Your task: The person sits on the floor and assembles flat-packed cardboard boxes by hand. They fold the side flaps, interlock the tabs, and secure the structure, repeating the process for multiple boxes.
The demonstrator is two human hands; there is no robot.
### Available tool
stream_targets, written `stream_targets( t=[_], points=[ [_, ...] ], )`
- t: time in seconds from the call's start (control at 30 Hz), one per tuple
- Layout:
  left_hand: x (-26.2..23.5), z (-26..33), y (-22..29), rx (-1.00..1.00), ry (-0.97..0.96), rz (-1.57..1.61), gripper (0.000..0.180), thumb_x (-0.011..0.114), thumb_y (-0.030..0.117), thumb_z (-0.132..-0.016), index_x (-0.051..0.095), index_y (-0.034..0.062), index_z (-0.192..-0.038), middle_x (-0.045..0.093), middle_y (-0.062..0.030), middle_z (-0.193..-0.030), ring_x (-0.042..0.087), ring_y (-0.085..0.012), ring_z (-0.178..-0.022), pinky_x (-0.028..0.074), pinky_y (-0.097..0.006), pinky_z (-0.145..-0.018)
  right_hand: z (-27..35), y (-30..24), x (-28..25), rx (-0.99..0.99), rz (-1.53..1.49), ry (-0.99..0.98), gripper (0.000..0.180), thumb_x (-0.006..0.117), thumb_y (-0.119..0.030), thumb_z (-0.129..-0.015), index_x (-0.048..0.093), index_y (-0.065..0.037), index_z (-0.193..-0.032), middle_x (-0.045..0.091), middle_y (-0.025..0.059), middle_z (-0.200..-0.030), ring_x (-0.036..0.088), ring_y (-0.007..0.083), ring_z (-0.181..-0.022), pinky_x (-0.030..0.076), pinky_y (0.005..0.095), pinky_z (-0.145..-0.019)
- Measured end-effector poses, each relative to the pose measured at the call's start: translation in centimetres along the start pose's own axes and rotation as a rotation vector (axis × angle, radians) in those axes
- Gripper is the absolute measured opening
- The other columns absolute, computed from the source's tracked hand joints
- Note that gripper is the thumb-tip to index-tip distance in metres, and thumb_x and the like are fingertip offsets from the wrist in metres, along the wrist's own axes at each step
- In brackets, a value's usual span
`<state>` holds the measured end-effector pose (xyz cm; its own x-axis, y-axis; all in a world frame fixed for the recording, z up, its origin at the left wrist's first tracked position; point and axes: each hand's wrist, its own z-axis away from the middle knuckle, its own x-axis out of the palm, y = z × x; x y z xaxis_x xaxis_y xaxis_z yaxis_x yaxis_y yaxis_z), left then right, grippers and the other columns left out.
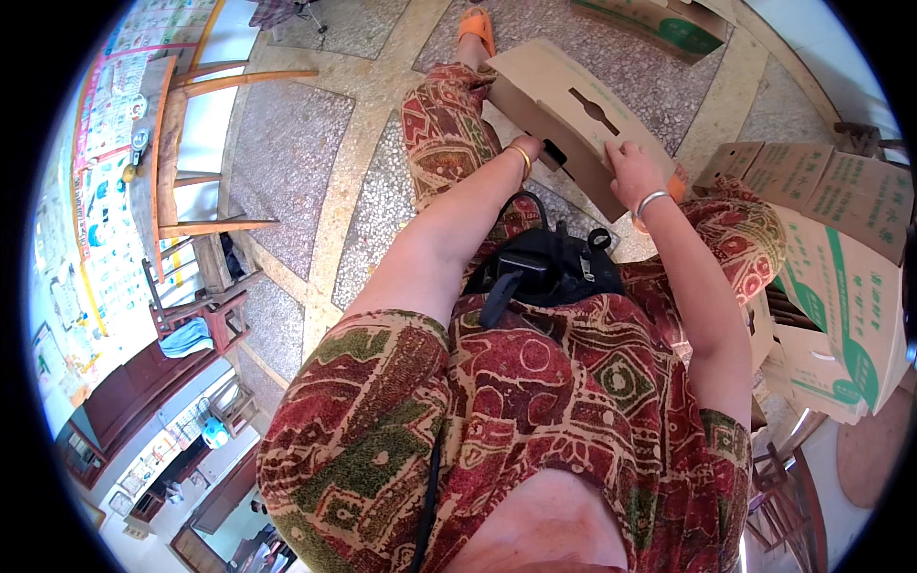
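A brown cardboard box sits tilted between my knees, its pale upper panel cut with a long dark handle slot. My left hand, with a gold bangle at the wrist, is closed at the shaded near panel, beside a second dark slot. Most of its fingers are hidden against the cardboard. Toward the right end of the box, my right hand, wearing a silver bangle, grips the near edge. Its thumb and index finger press on the pale panel while the other fingers curl.
At right stand several printed cartons with green bands, close to my knee. Another carton lies on the stone-patterned floor ahead. Wooden furniture lines the left side. A black waist pouch rests on my lap.
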<state>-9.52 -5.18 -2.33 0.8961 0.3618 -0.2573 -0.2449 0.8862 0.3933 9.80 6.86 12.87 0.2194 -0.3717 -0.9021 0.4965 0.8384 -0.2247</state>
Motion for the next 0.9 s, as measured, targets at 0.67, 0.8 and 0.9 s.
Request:
stream_targets(
  t=[0.67,0.8,0.9],
  points=[
    [3.4,5.2,3.1,0.192,-0.241,0.674,0.049,0.05,0.051,-0.083,0.05,0.0137,-0.115,0.055,-0.0008,-0.106,0.051,-0.016,-0.094,0.04,-0.037,-0.082,1.2,-2.9,7.8,0.123,0.274,0.02,0.047,0.046,-0.01,-0.081,0.039,0.014,-0.121,0.045,0.027,-0.113,0.052,0.032,-0.095,0.049,0.0293,-0.075],
    [3.4,5.5,2.7,0.438,-0.108,0.479,0.043,0.063,0.029,-0.078,0.05,0.0049,-0.112,0.057,-0.0075,-0.106,0.054,-0.0185,-0.096,0.045,-0.032,-0.079,1.1,-3.2,7.7,0.132,0.271,0.02,0.046,0.046,-0.011,-0.081,0.042,0.014,-0.12,0.045,0.0265,-0.111,0.053,0.0301,-0.091,0.05,0.0272,-0.07],
    [3.8,5.9,2.6,0.494,-0.034,0.463,0.039,0.066,0.015,-0.075,0.052,0.0001,-0.109,0.06,-0.0098,-0.102,0.057,-0.0186,-0.093,0.046,-0.03,-0.077,1.2,-3.1,7.9,0.156,0.257,0.039,0.048,0.047,-0.012,-0.081,0.04,0.013,-0.121,0.045,0.0256,-0.109,0.054,0.029,-0.089,0.051,0.0282,-0.067]
  ],
)
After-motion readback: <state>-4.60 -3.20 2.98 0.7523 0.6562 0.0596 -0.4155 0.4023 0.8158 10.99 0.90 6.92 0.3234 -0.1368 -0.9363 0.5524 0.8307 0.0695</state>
